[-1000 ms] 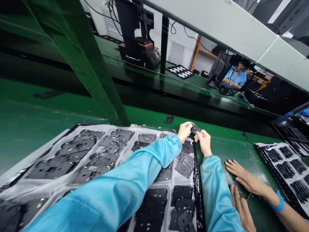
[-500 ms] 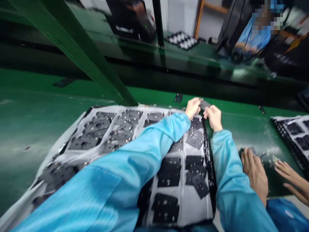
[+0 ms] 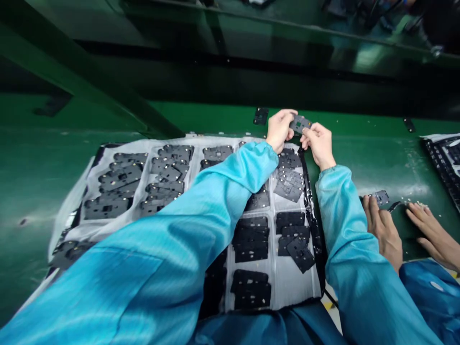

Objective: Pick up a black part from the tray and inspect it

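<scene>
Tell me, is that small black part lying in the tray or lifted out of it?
Lifted out: both hands, left hand and right hand, pinch the small black part above the tray.

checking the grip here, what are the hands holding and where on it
Left hand and right hand pinch one small black plate by its opposite ends.

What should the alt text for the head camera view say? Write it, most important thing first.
Both hands, left hand and right hand, hold a small black part above a green bench. Below lies a tray stacked with black plates. At right, a co-worker's hand rests near another part.
</scene>
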A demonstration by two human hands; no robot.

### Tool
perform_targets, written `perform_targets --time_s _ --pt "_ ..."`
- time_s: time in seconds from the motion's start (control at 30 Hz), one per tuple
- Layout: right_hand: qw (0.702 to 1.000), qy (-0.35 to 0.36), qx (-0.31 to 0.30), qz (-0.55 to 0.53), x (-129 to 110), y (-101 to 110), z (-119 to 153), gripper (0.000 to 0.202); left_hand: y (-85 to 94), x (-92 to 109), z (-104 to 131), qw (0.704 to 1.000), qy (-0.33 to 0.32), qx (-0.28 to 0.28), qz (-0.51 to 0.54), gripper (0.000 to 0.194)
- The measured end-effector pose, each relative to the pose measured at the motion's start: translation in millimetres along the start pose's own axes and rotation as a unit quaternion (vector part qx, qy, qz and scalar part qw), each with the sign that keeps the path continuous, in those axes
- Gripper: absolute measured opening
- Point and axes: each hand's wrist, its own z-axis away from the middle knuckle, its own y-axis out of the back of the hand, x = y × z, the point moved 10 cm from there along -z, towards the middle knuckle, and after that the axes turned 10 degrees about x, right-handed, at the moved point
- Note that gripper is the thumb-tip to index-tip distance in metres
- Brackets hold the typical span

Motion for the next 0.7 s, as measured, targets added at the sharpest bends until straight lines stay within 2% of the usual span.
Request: perform_targets --time_s 0.13,0.47,0.7 --pt "1.000 -0.011 0.012 -0.013 -2.3 3.6 4.4 0.028 -0.7 -0.3 4.7 0.999 0.019 0.005 0.034 0.020" --pt "0.999 -0.022 0.037 -0.029 3.3 13.4 2.3 0.026 -15.2 -1.3 12.6 0.986 0.049 -0.091 0.128 0.034" --pt "0.999 -0.014 0.034 -0.032 -1.1 13.0 3.1 0.019 -10.6 -6.5 10.0 0.992 0.058 -0.057 0.098 0.032"
